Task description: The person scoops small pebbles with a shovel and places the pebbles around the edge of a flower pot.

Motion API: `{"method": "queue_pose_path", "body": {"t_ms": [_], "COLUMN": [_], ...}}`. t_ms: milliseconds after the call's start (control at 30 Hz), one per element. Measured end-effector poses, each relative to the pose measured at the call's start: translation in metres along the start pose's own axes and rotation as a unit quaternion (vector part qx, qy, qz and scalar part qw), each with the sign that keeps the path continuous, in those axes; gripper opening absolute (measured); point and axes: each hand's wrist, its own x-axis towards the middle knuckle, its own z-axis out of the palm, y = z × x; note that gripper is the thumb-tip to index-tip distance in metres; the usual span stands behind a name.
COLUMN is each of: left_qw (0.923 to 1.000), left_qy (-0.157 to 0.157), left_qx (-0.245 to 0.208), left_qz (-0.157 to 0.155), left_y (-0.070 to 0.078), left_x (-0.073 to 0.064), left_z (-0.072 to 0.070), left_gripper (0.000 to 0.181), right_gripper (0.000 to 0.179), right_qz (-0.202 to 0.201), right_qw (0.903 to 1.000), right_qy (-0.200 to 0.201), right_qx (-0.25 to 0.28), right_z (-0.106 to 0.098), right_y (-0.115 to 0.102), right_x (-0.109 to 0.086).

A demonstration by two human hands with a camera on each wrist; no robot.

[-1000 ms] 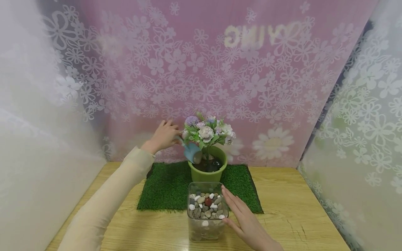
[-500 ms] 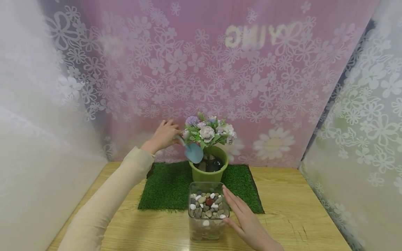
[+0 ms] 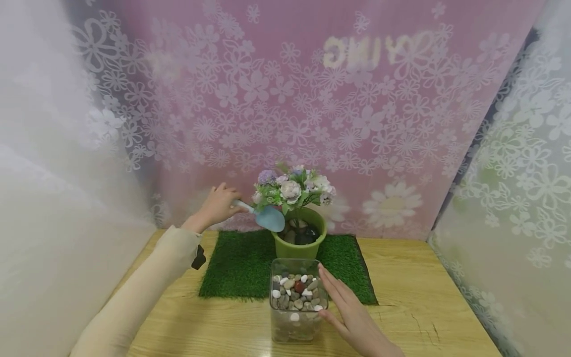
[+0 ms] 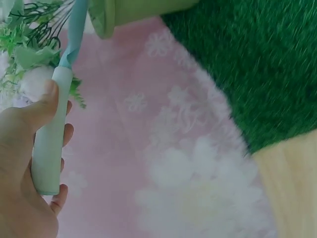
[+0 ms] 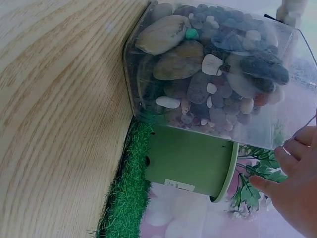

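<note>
My left hand (image 3: 216,206) grips the pale handle of a small garden trowel (image 3: 269,218), thumb along the handle in the left wrist view. Its blue blade hangs at the left rim of a green flowerpot (image 3: 300,252); whether they touch I cannot tell. Dark and brown stones (image 3: 311,232) lie inside the pot around the stem of a flower bunch (image 3: 291,191). In front of the pot stands a clear square container (image 3: 278,329) with mixed pebbles (image 3: 289,284). My right hand (image 3: 350,315) rests against the container's right side, fingers fairly straight.
A green turf mat (image 3: 236,272) lies under the pot on the wooden table (image 3: 401,307). Behind hangs a pink floral curtain (image 3: 285,119), with pale sheets on both sides. A small black device (image 3: 199,258) sits at my left wrist.
My left hand has drawn left and slightly down, pulling the trowel from over the pot to its left rim. A brownish stone seen at the blade earlier has left it. My right hand stays put.
</note>
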Motion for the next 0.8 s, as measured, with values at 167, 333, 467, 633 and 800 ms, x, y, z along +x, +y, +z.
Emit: {"method": "queue_pose_path", "body": {"t_ms": [167,333,467,633,800], "left_qw": [0.9987,0.9969,0.9960,0.9962,0.9958], "left_qy": [-0.002,-0.027,-0.031,0.015,0.083], "left_qx": [-0.048,-0.067,-0.076,-0.079,-0.038], "left_qz": [-0.019,-0.030,-0.035,-0.033,0.006], "left_y": [-0.001,-0.001,0.001,0.012,0.035], "left_x": [-0.021,-0.034,-0.044,-0.059,-0.075], "left_z": [0.005,0.007,0.007,0.005,-0.006], "left_gripper": [0.030,0.038,0.037,0.028,0.027], "right_gripper": [0.079,0.080,0.081,0.081,0.081], "right_qz": [0.006,0.006,0.009,0.012,0.013], "right_qw": [1.0000,1.0000,0.9999,0.9998,0.9998], "right_qy": [-0.002,0.001,0.008,0.017,0.012], "right_qx": [0.002,0.000,-0.006,-0.003,-0.002], "right_z": [-0.002,-0.003,-0.003,-0.001,0.001], "right_y": [-0.001,-0.001,-0.003,-0.004,-0.004], "right_x": [0.000,0.001,0.002,0.002,0.001]}}
